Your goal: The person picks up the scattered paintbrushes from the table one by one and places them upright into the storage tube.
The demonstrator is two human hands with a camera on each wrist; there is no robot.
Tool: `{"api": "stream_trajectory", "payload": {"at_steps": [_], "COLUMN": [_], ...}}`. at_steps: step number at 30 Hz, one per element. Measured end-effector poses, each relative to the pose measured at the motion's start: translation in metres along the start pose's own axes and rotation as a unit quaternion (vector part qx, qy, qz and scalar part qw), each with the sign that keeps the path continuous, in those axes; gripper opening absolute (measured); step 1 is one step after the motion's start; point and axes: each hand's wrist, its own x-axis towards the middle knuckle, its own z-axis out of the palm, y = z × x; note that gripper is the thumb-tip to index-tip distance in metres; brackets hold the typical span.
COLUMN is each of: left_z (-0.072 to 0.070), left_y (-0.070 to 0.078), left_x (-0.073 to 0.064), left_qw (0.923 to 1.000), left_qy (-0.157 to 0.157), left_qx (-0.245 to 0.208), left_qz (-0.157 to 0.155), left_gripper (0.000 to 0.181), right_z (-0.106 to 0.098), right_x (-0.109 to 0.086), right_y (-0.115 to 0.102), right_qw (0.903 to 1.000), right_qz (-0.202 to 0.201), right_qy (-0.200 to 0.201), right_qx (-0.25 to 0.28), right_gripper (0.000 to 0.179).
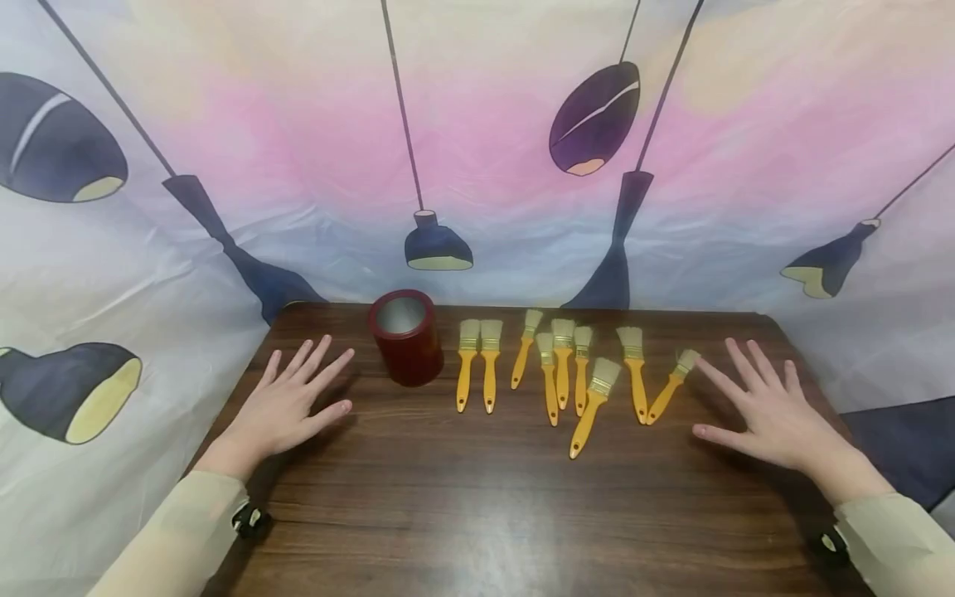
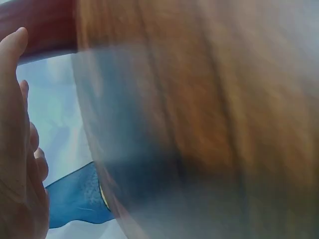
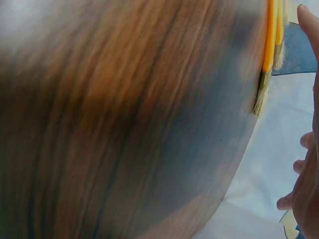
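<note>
Plain pale beige sleeves (image 1: 175, 535), and beside them small black wrist cameras (image 1: 249, 520) (each showing a pale patch).

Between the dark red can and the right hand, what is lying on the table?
Nine yellow-handled paintbrushes lie on the table between the red can and the right hand; the head view shows this.

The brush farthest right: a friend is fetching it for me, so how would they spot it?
On the wooden table, follow the yellow-handled brushes rightward from the red can. At the row's right end, two form a V. Yours is the V's right-hand brush, the only one with bristles beside the right hand.
</note>
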Motion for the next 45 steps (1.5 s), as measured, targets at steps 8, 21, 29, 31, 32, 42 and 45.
{"api": "stream_trajectory", "payload": {"at_steps": [8,21,29,31,32,42,45], "left_z": [-0.013,-0.01,0.003,0.005,0.006,0.013,0.012], "left_y": [0.002,0.043,0.07,0.076,0.079,0.086,0.086], "left_x": [0.025,0.071,0.086,0.088,0.089,0.096,0.096], "left_qw": [0.9913,0.8957,0.8452,0.8391,0.8376,0.8445,0.8441], "left_qy": [0.046,0.186,0.215,0.22,0.222,0.204,0.206], "left_qx": [-0.122,-0.398,-0.483,-0.491,-0.492,-0.487,-0.487], "left_qz": [-0.02,-0.07,-0.079,-0.081,-0.083,-0.092,-0.091], "left_gripper": [0.084,0.096,0.097,0.096,0.096,0.099,0.1], "right_z": [0.005,0.015,0.026,0.027,0.027,0.021,0.023], "right_x": [0.018,0.048,0.053,0.051,0.049,0.042,0.045], "right_y": [-0.013,-0.04,-0.048,-0.049,-0.05,-0.054,-0.057], "right_qw": [0.9946,0.967,0.9486,0.9428,0.94,0.9288,0.9279], "right_qz": [0.078,0.185,0.224,0.238,0.245,0.281,0.28], "right_qy": [0.047,0.088,0.122,0.121,0.114,0.022,0.019], "right_qx": [0.049,0.151,0.187,0.199,0.208,0.241,0.245], "right_gripper": [0.114,0.114,0.109,0.103,0.1,0.097,0.097]}}
